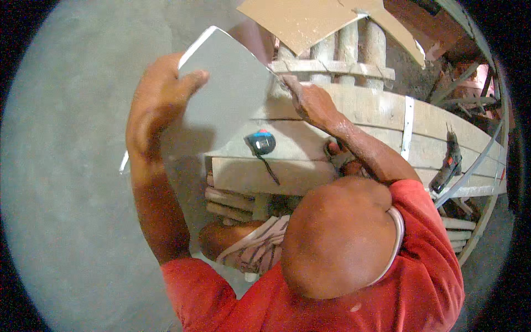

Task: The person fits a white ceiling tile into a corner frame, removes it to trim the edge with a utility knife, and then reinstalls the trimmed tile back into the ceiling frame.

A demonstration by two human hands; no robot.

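Observation:
My left hand (163, 94) grips the left edge of a grey board (229, 83) with a white edge. Its thumb lies on the top face, while the fingers behind are hidden. At the board's right edge my right hand (316, 104) is closed, its fingertips against or close to that edge. Something small and dark shows by those fingertips, too unclear to name. The board is held up over the left end of a pale plank bench (243, 174). On the planks just below it lies a black and blue tape measure (262, 142) with a dark strap.
Brown sheets (304, 22) lie across pale round posts (347, 47) at the far side. A metal strip (407, 127) crosses the planks on the right, near a dark tool (449, 163) with a thin tip. Grey floor (72, 166) extends along the left.

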